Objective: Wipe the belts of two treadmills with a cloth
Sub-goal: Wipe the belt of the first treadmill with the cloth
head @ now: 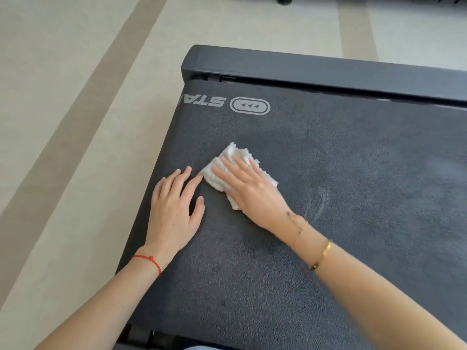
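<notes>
Nearest you, both forearms reach in from the bottom edge, at about 7 and 5 o'clock, over the dark textured treadmill belt. Your left wrist carries a red string bracelet; your right wrist carries a gold bangle and a thin chain closer to the hand.

Your left hand lies flat, palm down, on the belt close to its left edge. The fingers are spread moderately and point toward 1 o'clock, and the thumb is splayed out to the right. It grips nothing; the index fingertip lies right at the near corner of the cloth, though you cannot tell whether it touches it.

Just past it, toward 2 o'clock, your right hand presses flat on the white fluffy cloth. The fingers are extended and slightly fanned, pointing to 11 o'clock, and they do not curl around the fabric. The cloth is bunched under the palm and sticks out beyond the fingertips and at both sides.

To the right of your right wrist, a pale curved smear marks the belt.

Farther on, at 12 o'clock from the cloth, grey printed lettering and an oval arrow logo sit on the belt. Beyond them runs the treadmill's dark end cover, then pale striped carpet floor.
</notes>
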`<state>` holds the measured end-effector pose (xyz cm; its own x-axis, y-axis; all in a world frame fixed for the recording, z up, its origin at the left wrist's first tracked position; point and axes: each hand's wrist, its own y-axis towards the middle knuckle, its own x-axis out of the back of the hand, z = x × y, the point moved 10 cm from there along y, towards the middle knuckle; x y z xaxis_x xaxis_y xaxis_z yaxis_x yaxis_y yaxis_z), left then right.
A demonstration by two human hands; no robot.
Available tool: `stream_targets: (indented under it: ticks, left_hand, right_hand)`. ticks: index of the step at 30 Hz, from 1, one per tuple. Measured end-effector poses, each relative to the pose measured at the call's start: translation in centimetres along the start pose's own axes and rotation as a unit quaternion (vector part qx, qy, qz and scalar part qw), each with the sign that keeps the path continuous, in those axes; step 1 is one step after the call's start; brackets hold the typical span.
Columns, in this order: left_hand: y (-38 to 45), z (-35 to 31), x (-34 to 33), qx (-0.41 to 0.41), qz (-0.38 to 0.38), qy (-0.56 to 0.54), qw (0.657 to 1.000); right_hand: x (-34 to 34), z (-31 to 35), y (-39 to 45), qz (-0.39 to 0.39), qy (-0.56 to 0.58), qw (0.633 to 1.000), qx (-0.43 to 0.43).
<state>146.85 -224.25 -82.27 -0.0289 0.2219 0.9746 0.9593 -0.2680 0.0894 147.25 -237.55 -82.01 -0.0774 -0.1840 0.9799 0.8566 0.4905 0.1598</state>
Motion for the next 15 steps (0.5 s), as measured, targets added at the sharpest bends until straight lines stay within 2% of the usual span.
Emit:
stream_targets:
  ticks: [2,4,6,8,10,12,13,15]
  left_hand:
    - [0.3,0.2,0.1,-0.008,-0.006,0.0,1.0]
    - [0.4,0.3,0.2,-0.005,-0.013,-0.006,1.0]
    - [0.5,0.2,0.0,-0.003,-0.011,-0.006,1.0]
    - [0.6,0.3,-0.2,-0.002,-0.004,-0.001,1.0]
    - [0.7,0.7,-0.5,0.011,0.004,0.01,1.0]
    - [0.6,1.2,-0.7,0.029,0.007,0.019,0.999]
    - [0.6,1.3,-0.8,0.035,0.009,0.022,0.999]
    - [0.6,1.4,-1.1,0.038,0.013,0.029,0.999]
  right_hand:
    - [0.2,-2.9,1.6,0.012,-0.067,0.998,-0.011]
    - [0.9,-7.9,5.4,-0.009,-0.124,0.989,-0.083]
    - [1.6,-12.8,8.6,0.004,-0.117,0.978,-0.173]
    - [1.5,-14.4,10.9,0.008,-0.089,0.975,-0.204]
    - [0.8,-10.5,12.8,-0.01,-0.088,0.987,-0.137]
    - [-0.6,-3.8,12.3,-0.018,-0.096,0.995,0.001]
    - [-1.4,-1.5,11.3,-0.008,-0.083,0.995,0.052]
    - [-1.6,-0.8,10.1,0.03,-0.034,0.994,0.098]
